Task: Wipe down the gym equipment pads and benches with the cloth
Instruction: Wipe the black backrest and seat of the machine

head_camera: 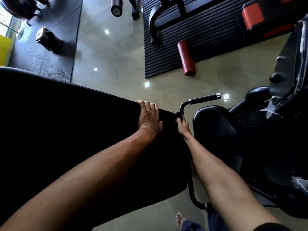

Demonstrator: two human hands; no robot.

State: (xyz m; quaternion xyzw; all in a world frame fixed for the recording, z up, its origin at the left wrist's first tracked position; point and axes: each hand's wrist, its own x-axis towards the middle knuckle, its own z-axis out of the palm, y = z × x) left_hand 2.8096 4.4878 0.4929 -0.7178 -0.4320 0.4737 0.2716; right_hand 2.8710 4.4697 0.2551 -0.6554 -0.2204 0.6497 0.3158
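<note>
— Where is the large black bench pad point(66, 130) seen?

— It is spread across the left and middle of the view, with its far edge running down towards the right. The left hand point(149, 117) is laid on that edge and its fingers are curled over it, so the pad is gripped.

— And the right hand point(183, 126)?

— It is stretched down just beside the pad's right corner, at the foot of a bent black handle bar point(204, 98). Its fingertips are hidden by a small dark shape. Whether anything is held cannot be told, and the cloth cannot be made out with certainty.

— What is found around it?

— A smaller black seat pad point(213, 124) is seen just right of the right forearm. Farther off, a red roller point(186, 58) is laid at the edge of a ribbed black mat point(208, 47) on the glossy tiled floor point(116, 64). A bare foot point(180, 220) is glimpsed at the bottom edge.
</note>
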